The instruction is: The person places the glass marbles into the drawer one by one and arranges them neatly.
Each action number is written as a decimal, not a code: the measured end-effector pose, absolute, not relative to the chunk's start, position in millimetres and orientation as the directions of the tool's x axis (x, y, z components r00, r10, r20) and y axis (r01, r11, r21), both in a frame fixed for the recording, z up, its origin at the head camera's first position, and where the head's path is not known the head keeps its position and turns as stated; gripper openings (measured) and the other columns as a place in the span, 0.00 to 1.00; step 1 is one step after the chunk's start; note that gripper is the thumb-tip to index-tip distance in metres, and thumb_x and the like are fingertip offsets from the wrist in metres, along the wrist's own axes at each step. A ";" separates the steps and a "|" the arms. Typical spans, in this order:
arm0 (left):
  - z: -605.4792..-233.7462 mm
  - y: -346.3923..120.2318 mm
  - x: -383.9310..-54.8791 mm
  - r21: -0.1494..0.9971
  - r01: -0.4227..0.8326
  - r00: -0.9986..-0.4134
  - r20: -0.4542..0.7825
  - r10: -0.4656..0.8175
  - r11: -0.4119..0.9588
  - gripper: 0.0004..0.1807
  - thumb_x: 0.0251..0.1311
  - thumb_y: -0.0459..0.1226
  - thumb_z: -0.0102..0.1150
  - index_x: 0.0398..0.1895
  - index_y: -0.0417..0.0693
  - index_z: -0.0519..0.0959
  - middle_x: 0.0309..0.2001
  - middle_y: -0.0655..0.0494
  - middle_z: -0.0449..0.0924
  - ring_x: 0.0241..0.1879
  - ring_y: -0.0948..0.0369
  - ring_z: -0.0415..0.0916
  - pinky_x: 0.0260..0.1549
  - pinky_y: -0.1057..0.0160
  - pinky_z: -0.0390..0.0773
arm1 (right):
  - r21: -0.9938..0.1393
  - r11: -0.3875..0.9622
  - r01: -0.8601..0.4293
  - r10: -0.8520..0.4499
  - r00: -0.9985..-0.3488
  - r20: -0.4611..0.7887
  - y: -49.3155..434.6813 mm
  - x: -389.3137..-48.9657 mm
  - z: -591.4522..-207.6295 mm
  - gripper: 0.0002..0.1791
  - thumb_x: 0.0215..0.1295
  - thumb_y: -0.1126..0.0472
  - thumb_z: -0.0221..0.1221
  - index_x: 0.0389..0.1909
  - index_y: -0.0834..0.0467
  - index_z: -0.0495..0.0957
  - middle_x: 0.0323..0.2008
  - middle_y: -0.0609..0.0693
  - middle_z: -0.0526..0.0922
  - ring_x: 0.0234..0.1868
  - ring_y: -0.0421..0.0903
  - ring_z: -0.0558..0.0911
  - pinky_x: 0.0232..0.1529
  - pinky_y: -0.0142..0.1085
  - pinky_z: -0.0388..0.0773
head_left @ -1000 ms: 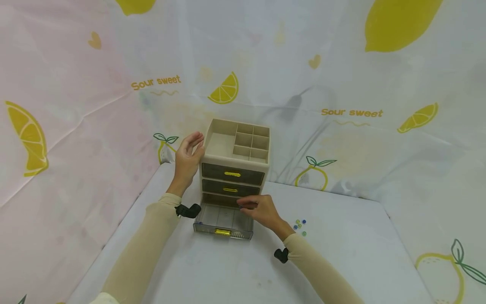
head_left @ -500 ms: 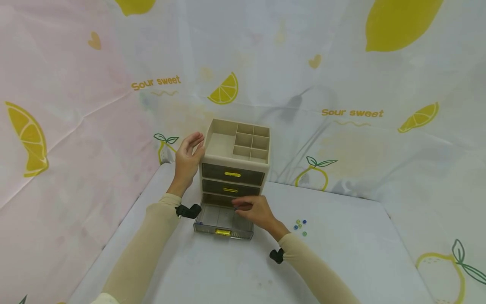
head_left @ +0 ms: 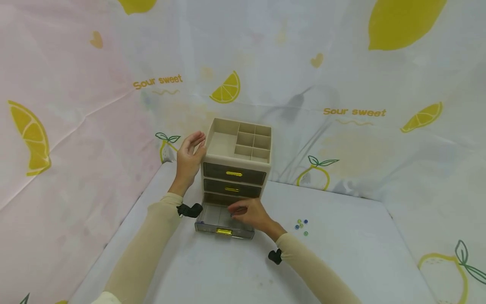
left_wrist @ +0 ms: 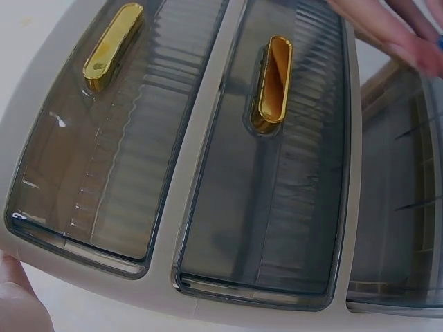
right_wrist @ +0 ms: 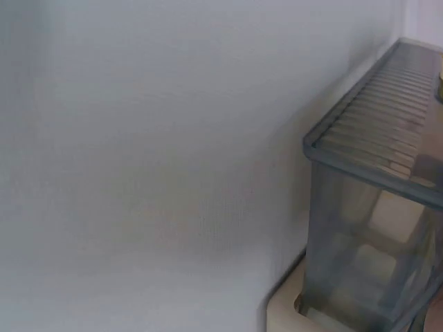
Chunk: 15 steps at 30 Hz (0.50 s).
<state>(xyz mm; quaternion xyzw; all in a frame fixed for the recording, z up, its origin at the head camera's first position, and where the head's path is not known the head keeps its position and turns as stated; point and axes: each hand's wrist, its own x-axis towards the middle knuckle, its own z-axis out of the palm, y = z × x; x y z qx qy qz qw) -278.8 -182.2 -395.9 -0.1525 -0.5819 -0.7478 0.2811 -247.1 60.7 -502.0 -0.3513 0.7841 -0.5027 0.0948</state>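
Note:
A beige desktop drawer organizer (head_left: 206, 158) stands against the back cloth. Its clear grey bottom drawer (head_left: 212, 215) is pulled out, with a blue marble (head_left: 202, 222) at the front left corner. My left hand (head_left: 187, 159) rests along the organizer's left side, fingers fairly straight. Over the open drawer, my right hand (head_left: 250, 212) pinches a small blue marble (left_wrist: 440, 43) between thumb and fingertips; it is mostly hidden by the fingers. In the right wrist view, the drawer's side and ribbed front (right_wrist: 377, 111) show at the right.
Several blue and green marbles (head_left: 301, 225) lie on the white tabletop (head_left: 341, 253), right of the organizer. The two upper drawers (head_left: 234, 173) are closed. The organizer's top has divided compartments (head_left: 253, 140). Lemon-print cloth (head_left: 288, 76) hangs behind and at the sides.
My right hand has shifted left and slightly down over the open drawer, still pinching the marble. The left hand keeps its place on the organizer's side.

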 end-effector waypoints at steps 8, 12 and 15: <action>-396.0 -183.0 -283.8 0.780 0.602 -0.792 0.556 -0.252 -0.172 0.26 0.63 0.22 0.52 0.65 0.27 0.63 0.62 0.37 0.68 0.66 0.48 0.64 0.67 0.63 0.65 | -0.802 0.285 -0.525 -0.770 -0.624 0.134 55.0 -248.5 -497.2 0.15 0.55 0.76 0.66 0.44 0.63 0.85 0.41 0.51 0.87 0.40 0.39 0.85 0.41 0.28 0.84; -397.4 -182.3 -283.1 0.777 0.604 -0.792 0.559 -0.246 -0.177 0.26 0.63 0.22 0.52 0.65 0.26 0.63 0.62 0.37 0.68 0.66 0.48 0.65 0.67 0.63 0.66 | -0.773 0.278 -0.570 -0.832 -0.546 0.103 52.2 -249.6 -495.8 0.14 0.55 0.76 0.66 0.43 0.63 0.85 0.40 0.51 0.87 0.39 0.37 0.85 0.40 0.27 0.84; -398.6 -182.0 -283.4 0.771 0.610 -0.788 0.566 -0.242 -0.182 0.26 0.64 0.21 0.52 0.65 0.25 0.62 0.62 0.38 0.68 0.66 0.47 0.64 0.67 0.63 0.66 | -0.738 0.279 -0.614 -0.852 -0.513 0.105 49.4 -250.7 -495.8 0.14 0.54 0.76 0.67 0.42 0.63 0.86 0.39 0.50 0.87 0.39 0.36 0.85 0.39 0.26 0.84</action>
